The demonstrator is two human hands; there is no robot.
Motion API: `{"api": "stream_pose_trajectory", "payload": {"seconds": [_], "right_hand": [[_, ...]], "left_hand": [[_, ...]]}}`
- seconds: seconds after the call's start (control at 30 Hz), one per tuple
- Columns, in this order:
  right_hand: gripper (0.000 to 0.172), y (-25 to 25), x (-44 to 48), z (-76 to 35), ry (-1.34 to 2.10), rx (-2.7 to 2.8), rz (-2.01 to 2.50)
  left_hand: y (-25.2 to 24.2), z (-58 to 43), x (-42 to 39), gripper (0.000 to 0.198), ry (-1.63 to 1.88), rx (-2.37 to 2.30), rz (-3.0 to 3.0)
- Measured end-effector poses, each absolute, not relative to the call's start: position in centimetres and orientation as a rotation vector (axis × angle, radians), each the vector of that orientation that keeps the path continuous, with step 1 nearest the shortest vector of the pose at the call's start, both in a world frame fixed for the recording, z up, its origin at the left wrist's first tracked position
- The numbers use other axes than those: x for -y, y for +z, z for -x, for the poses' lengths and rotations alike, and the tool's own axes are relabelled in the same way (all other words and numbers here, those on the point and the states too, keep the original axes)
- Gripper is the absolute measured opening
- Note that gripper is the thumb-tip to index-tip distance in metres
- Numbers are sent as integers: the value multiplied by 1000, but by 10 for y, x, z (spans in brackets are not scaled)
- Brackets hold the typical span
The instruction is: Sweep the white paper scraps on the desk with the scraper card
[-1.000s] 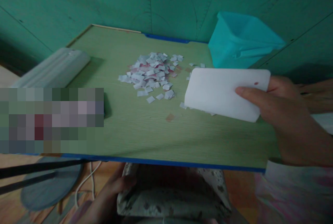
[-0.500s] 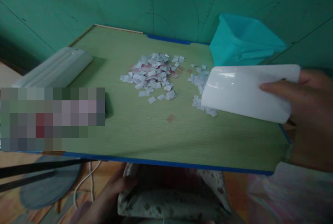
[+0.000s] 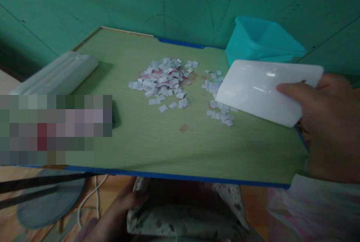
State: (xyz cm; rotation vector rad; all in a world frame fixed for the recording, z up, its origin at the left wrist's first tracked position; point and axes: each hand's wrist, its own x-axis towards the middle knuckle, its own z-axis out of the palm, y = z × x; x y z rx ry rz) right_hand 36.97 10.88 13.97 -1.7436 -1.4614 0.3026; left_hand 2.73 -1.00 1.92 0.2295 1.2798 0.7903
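Note:
My right hand grips a flat white plastic card by its right end, tilted over the right part of the green table. Just under the card's left edge lies a small cluster of paper scraps. A bigger heap of white and pink paper scraps sits at the table's middle. My left hand is below the table's front edge, its fingers curled on a patterned cushion.
A teal bin stands at the back right against the teal wall. A white ribbed object lies at the table's left. A blurred patch covers the left front. Below, a grey round base and a white cable lie on the floor.
My right hand has drawn the white card back to the right and lifted it, leaving a small cluster of scraps uncovered beneath its left edge. The left hand stayed still.

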Motion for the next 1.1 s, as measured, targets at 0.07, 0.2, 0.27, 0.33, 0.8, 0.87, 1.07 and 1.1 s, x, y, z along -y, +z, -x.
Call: {"api": "stream_pose_trajectory", "payload": {"seconds": [0.07, 0.2, 0.27, 0.33, 0.8, 0.87, 1.07, 1.1], "right_hand": [[24, 142, -108, -364, 262, 1404, 1820], [17, 148, -107, -351, 354, 1437, 1892], [13, 149, -106, -345, 409, 1467, 1850], [11, 147, -106, -340, 476, 1477, 1794], [11, 143, -106, -334, 732, 1455, 1698], [10, 143, -106, -334, 680, 1388, 1690], [10, 139, -107, -337, 600, 1373, 1677], [10, 138, -106, -336, 632, 1408, 1669]], "left_hand": [[20, -26, 10, 66, 773, -1283, -257], [13, -20, 10, 53, 730, -1387, -376], [6, -16, 10, 46, 717, -1440, -450], [0, -14, 10, 39, 701, -1494, -533], [0, -17, 7, 35, 743, -1479, -568], [-2, -17, 10, 25, 786, -1456, -498], [-2, -13, 13, 27, 722, -1406, -444], [-2, -12, 13, 27, 695, -1420, -465]]}}
